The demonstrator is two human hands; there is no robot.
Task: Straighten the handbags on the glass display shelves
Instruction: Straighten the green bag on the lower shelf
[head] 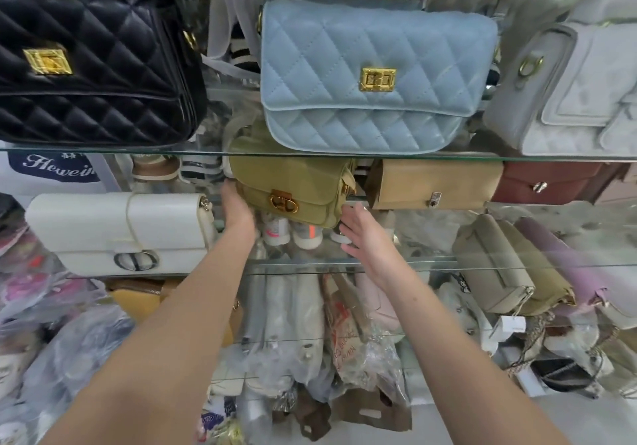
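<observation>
Head view: beneath the upper glass shelf [103, 150], a tilted olive handbag [293, 182] with gold clasp, just under the blue quilted handbag [372, 76]. Held at its left end by the left grip [238, 208], fingers tucked out of sight behind it. Touched at the lower right corner by the right grip [362, 234], fingers straight, holding nothing. Flanked by white handbag [117, 231] and tan handbag [434, 184].

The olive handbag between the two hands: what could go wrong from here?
1. The olive handbag sits tilted, gripped only at its left side by the left hand; the right hand is open at its corner, so it might slip onto the glass shelf.
2. Its right end is close to the tan handbag and could push it askew.
</observation>
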